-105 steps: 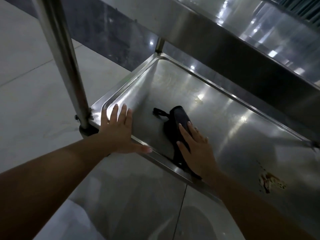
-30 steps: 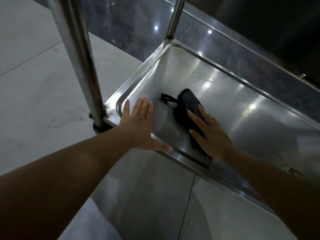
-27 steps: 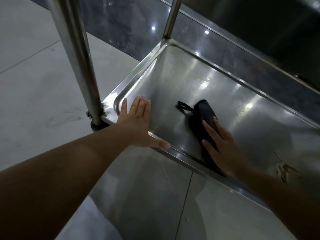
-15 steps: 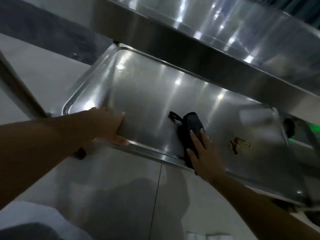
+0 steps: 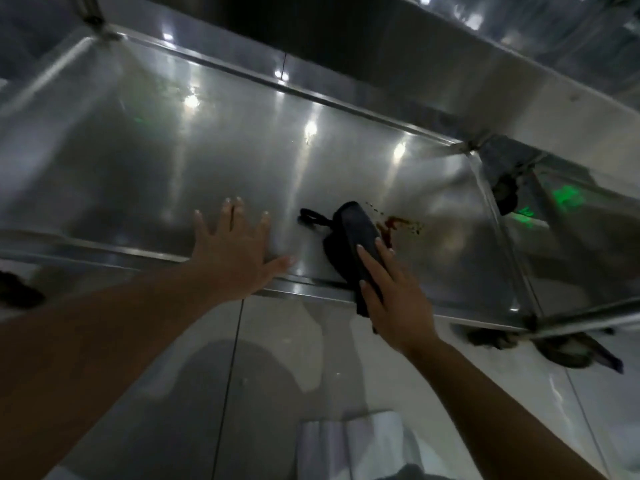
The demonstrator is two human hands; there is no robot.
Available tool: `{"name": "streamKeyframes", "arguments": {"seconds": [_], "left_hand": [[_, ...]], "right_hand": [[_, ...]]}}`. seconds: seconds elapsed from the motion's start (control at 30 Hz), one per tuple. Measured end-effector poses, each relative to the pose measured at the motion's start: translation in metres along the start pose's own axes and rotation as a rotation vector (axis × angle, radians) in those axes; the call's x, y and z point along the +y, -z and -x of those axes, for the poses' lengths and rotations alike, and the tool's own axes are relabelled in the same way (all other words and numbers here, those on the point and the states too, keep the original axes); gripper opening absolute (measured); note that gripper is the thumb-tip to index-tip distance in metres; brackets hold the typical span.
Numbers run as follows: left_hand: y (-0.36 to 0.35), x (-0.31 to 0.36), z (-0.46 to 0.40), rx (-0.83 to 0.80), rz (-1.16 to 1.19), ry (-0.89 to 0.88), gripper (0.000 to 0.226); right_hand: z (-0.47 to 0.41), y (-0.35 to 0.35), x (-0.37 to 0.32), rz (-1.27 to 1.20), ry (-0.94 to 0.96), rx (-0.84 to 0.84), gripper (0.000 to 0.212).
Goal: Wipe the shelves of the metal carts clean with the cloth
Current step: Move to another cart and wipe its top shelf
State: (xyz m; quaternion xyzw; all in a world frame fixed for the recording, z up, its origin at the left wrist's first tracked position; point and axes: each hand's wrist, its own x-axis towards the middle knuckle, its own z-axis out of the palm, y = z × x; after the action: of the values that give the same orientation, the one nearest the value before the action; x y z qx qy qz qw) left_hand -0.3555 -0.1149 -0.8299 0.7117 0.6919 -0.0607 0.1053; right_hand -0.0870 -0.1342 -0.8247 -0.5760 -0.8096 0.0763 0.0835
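Observation:
The bottom shelf of a stainless steel cart fills the view. A folded black cloth with a small loop lies on it near the front rim. My right hand presses flat on the cloth with straight fingers. Just right of the cloth is a reddish-brown stain on the metal. My left hand rests flat on the shelf beside the front rim, fingers spread, holding nothing.
The cart's upper shelf overhangs at the top. A second cart stands against the right end, with a black caster and green reflections. Dark debris lies on the pale tiled floor beneath the right corner.
My right hand slid the cloth rightward along the shelf until it reached the stain. My left hand shifted right from the shelf's left corner. The view swung right.

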Motion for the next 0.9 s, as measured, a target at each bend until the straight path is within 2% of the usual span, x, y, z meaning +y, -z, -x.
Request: {"name": "streamKeyframes", "arguments": {"seconds": [0.07, 0.17, 0.3, 0.4, 0.5, 0.6, 0.7, 0.9], "left_hand": [[-0.002, 0.001, 0.003, 0.101, -0.016, -0.007, 0.104], [0.0, 0.012, -0.004, 0.208, 0.05, -0.067, 0.092], [-0.006, 0.029, -0.007, 0.311, 0.036, -0.281, 0.08], [-0.016, 0.026, -0.007, 0.404, 0.081, -0.296, 0.067], [-0.018, 0.026, -0.013, 0.428, 0.077, -0.291, 0.065], [-0.021, 0.025, -0.015, 0.429, 0.089, -0.277, 0.065], [-0.021, 0.026, -0.016, 0.436, 0.099, -0.267, 0.064], [-0.016, 0.028, -0.012, 0.409, 0.119, -0.25, 0.065]], "right_hand": [[0.014, 0.006, 0.027, 0.004, -0.039, 0.036, 0.05], [0.03, 0.014, 0.067, 0.011, -0.122, 0.088, 0.049], [0.026, 0.022, 0.1, -0.059, -0.42, 0.122, 0.054], [-0.002, 0.024, 0.106, -0.072, -0.624, 0.081, 0.055], [-0.039, 0.023, 0.096, -0.03, -0.701, 0.029, 0.056], [-0.078, 0.019, 0.075, -0.008, -0.648, -0.029, 0.057], [-0.11, 0.01, 0.045, 0.088, -0.478, -0.142, 0.053], [-0.093, 0.0, 0.009, 0.008, -0.037, -0.043, 0.05]]}}
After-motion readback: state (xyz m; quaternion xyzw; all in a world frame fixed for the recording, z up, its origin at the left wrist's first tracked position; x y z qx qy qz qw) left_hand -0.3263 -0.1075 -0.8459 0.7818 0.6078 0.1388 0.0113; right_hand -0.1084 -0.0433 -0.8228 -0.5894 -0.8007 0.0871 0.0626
